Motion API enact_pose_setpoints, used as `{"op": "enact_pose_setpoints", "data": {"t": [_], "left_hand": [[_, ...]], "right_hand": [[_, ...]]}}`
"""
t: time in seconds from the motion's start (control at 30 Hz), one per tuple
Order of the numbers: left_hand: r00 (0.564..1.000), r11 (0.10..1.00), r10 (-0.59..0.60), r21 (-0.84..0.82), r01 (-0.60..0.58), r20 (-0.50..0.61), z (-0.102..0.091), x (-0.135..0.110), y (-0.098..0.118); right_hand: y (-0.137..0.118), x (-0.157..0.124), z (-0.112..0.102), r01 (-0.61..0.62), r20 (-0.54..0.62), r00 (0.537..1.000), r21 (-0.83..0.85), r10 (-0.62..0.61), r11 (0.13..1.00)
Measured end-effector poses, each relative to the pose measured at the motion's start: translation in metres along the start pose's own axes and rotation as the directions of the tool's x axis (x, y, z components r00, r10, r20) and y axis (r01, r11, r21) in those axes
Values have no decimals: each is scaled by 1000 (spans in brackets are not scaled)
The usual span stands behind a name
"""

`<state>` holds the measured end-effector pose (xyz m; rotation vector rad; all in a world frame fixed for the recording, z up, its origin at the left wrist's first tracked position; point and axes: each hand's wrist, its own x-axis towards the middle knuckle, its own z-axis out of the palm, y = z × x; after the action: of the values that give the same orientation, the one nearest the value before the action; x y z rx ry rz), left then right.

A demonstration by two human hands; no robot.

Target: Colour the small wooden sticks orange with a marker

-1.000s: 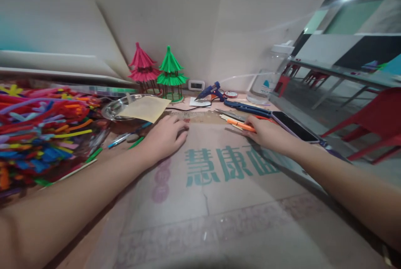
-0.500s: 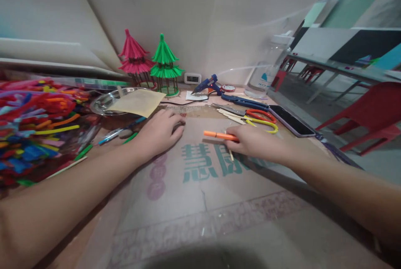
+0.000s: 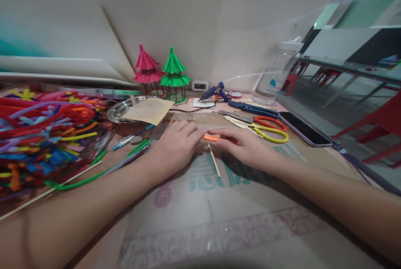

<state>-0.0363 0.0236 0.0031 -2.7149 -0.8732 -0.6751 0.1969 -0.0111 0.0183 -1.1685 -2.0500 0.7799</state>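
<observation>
My right hand (image 3: 247, 147) is closed around an orange stick-like tool (image 3: 211, 138) and a thin wooden stick (image 3: 214, 164) that slants down toward me. My left hand (image 3: 177, 145) lies beside it on the cardboard sheet (image 3: 225, 206), fingers curled, its fingertips meeting the orange tool's tip. Both hands sit over the green printed characters on the cardboard.
A heap of coloured pipe cleaners (image 3: 37, 131) fills the left. Behind stand a pink (image 3: 146, 70) and a green paper pagoda (image 3: 174, 72), a metal bowl (image 3: 120, 110) under a yellow paper, and a blue glue gun (image 3: 214, 91). Scissors (image 3: 266, 129) and a phone (image 3: 305, 129) lie right.
My right hand has carried the orange tool and wooden stick leftward from the scissors area to meet my left hand, which shifted slightly right. The view also moved.
</observation>
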Motion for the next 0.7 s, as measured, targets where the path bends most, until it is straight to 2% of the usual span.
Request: {"op": "enact_pose_setpoints", "data": {"t": [0.03, 0.1, 0.17, 0.23, 0.3, 0.37, 0.43, 0.47, 0.5, 0.6, 0.7], "left_hand": [[1000, 1000, -13, 9, 13, 20, -1, 0, 2], [996, 997, -69, -15, 70, 58, -2, 1, 6], [989, 992, -107, -59, 114, 103, -4, 2, 14], [986, 992, -80, -90, 93, 144, -6, 2, 24], [983, 993, -17, -109, 38, 180, -7, 1, 32], [975, 993, -47, -96, 69, 217, -6, 0, 31], [955, 981, -181, -29, 193, 234, -5, 1, 19], [947, 972, -227, -5, 234, 226, -3, 1, 10], [944, 969, -244, 5, 249, 224, -1, 2, 0], [940, 964, -264, 28, 264, 217, 3, 4, -20], [960, 977, -212, 34, 209, 183, -3, -1, -12]], "right_hand": [[-1, -2, -1, -39, -26, 999, 141, 43, 989], [-4, -7, -2, -89, -58, 990, 432, 126, 897], [-10, -10, -1, -69, -57, 990, 585, 126, 808], [-16, -11, 3, -85, -19, 993, 566, 116, 820], [-19, -11, 7, -163, 6, 983, 491, 184, 856], [-16, -11, 7, -185, -87, 962, 496, 260, 849], [-9, -11, 2, -103, -253, 927, 538, 277, 837], [-5, -11, -2, -69, -301, 917, 531, 264, 845], [0, -11, -6, -65, -301, 921, 509, 248, 859], [12, -9, -13, -133, -175, 959, 411, 221, 902], [21, 0, -14, -132, -160, 969, 317, 190, 939]]}}
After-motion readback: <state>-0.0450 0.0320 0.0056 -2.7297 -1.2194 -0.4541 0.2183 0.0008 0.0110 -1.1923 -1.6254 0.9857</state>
